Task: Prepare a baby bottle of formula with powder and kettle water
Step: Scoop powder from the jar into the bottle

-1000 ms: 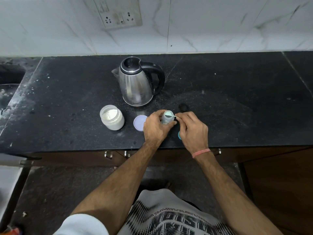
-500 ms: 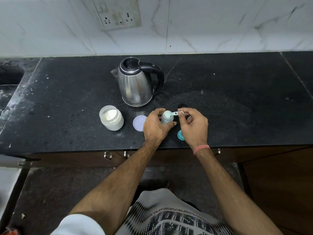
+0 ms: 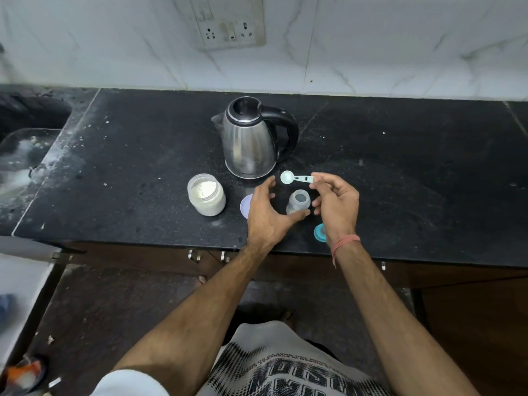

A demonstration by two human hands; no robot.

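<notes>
Black stone worktop [image 3: 400, 167] carries, at centre frame, the small clear uncapped baby bottle [image 3: 298, 202]; left hand [image 3: 267, 215], fingers spread and gripping nothing, flanks it, seemingly to steady it; right hand [image 3: 337, 205] pinches the pale-blue plastic scoop [image 3: 295, 178] level above, likely emptied.

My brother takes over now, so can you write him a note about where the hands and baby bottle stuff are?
Left hand: open, thumb touching the bottle.
Right hand: pinching the scoop, which looks empty, above the counter.
Bottle stands open. Powder jar is open, its lid beside it. Teal cap lies near the right wrist. Kettle stands behind.
Left: kettle water, capping. Powder in the bottle: cannot tell.
</notes>
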